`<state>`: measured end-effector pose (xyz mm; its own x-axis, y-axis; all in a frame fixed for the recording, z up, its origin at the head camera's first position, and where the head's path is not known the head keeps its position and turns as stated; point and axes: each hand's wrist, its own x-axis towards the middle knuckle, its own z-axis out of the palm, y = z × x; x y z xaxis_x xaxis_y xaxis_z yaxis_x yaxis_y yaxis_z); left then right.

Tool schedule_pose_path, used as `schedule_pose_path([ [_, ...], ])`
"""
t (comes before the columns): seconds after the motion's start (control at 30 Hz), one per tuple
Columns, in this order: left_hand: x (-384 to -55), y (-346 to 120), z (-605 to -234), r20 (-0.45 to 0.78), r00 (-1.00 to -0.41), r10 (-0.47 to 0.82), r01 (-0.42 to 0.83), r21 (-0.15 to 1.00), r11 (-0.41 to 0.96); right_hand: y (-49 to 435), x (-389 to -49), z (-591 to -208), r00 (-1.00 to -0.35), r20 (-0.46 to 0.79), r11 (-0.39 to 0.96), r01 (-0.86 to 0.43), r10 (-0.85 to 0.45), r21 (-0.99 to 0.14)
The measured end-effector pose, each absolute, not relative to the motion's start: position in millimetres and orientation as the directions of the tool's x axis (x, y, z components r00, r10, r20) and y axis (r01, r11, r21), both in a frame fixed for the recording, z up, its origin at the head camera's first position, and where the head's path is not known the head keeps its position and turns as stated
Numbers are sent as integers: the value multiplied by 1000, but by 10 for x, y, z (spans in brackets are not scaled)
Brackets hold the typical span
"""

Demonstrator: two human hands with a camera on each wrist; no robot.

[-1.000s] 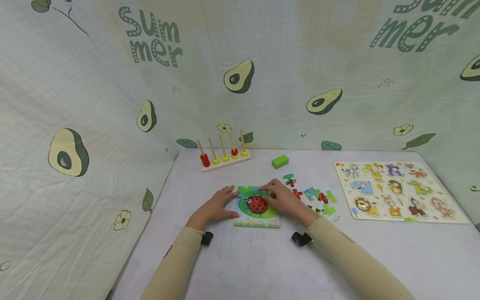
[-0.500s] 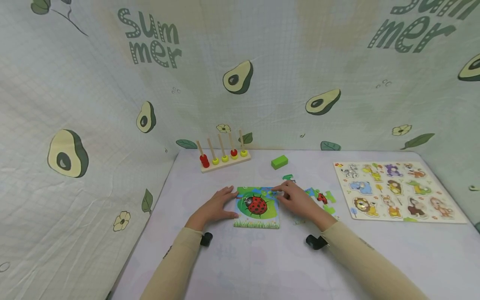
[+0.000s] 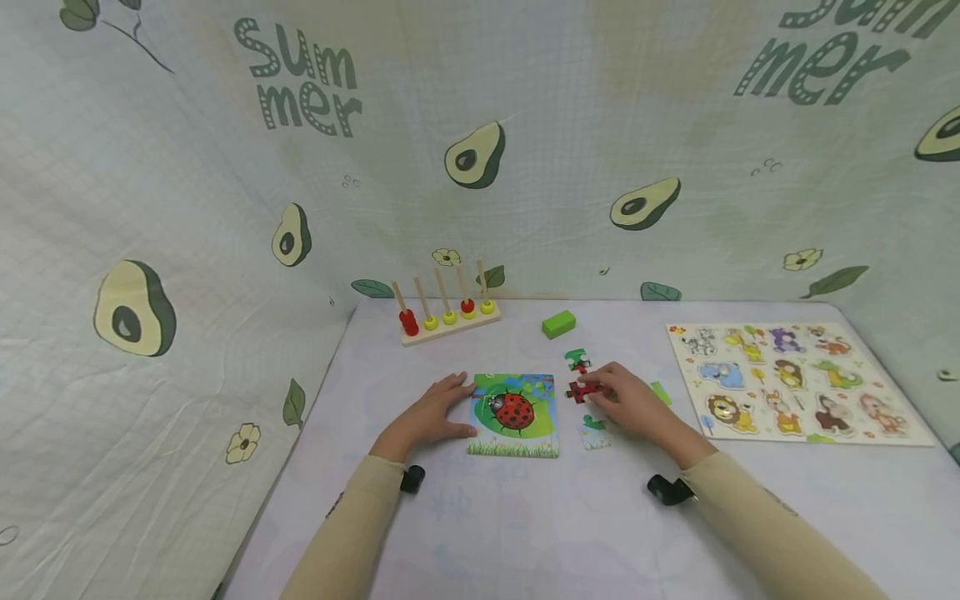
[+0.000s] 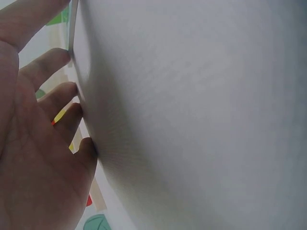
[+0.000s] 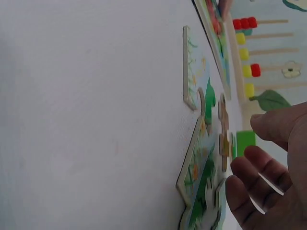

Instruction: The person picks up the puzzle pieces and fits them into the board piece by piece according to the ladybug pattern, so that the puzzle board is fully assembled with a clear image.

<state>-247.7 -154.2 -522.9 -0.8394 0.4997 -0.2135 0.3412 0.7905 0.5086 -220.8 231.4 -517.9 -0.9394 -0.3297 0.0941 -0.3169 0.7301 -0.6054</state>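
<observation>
A square ladybug puzzle board [image 3: 513, 417] lies in front of me in the head view. My left hand [image 3: 431, 414] rests at its left side, fingers extended and thumb at the lower left edge. In the left wrist view the left hand's fingertips [image 4: 87, 146] touch the white table. My right hand [image 3: 626, 398] is over the loose pieces right of the board, nearest a red puzzle piece [image 3: 581, 390]. A gap shows between its thumb and fingers in the right wrist view, with nothing visibly gripped. Part of the pieces is hidden under this hand.
Loose pieces lie around the right hand: a green-and-red piece [image 3: 577, 359], a grass piece [image 3: 595, 435] and a light green piece [image 3: 660, 392]. Behind stand a bead-and-peg abacus [image 3: 450, 321] and a green block [image 3: 558, 324]. An animal puzzle board [image 3: 806, 383] lies far right.
My right hand has moved right, off the ladybug board's upper right corner to the loose red piece. My left hand and the board have stayed in place.
</observation>
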Motion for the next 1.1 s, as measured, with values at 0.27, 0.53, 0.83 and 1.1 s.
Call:
schedule_pose_path([
  [0.27, -2466, -1535, -5216, -215, -841, 497, 342, 499, 796, 2577, -2147, -5196, -949, 98, 744, -296, -299, -600],
  [0.53, -2465, -1540, -5209, -209, -837, 505, 352, 503, 790, 2729, -2167, -5222, -947, 120, 766, -313, -299, -561],
  [0.83, -2471, -1540, -5210, -207, -839, 504, 351, 501, 791, 2815, -2212, -5188, -943, 53, 802, -308, -329, -512],
  [1.1, -2468, -1537, -5221, -223, -842, 491, 339, 490, 803, 2814, -2243, -5185, -938, 78, 812, -333, -339, -478],
])
